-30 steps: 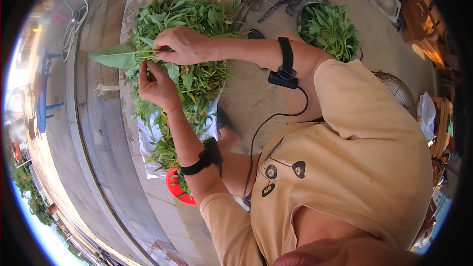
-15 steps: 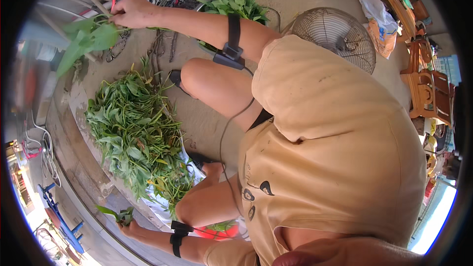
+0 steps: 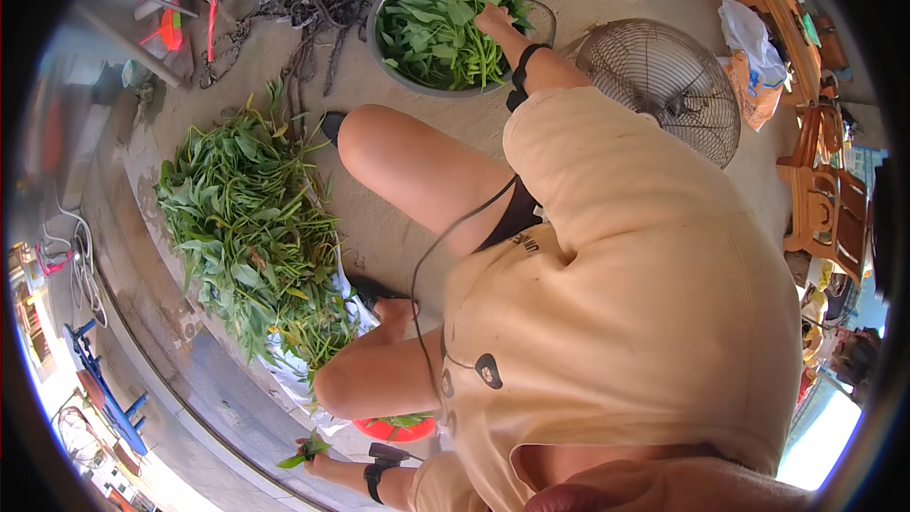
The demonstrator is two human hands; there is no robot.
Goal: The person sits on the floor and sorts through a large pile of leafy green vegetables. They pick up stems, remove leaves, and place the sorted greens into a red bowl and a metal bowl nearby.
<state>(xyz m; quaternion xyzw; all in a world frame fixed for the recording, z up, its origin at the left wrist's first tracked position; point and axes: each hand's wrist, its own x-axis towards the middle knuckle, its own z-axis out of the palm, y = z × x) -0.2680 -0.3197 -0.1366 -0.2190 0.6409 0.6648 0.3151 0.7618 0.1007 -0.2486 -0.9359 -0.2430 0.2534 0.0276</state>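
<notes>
Reaching over the grey basin (image 3: 375, 38), the right hand (image 3: 493, 19) sits at the edge of the leafy stems (image 3: 441, 24) heaped inside; I cannot tell whether its grip is spread or closed. Laying stems seems best done low, aligned with the bunch. The left hand (image 3: 320, 467) pinches a leafy scrap (image 3: 303, 453), best kept well away from the basin.

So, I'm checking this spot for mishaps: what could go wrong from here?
Greens heaped in the metal basin might spill if the right hand at them brushes too hard. The black cable, hanging in a loose curve, could snag during a reach. The left hand holds leafy bits away from the red container, so they may drop outside it.
</notes>
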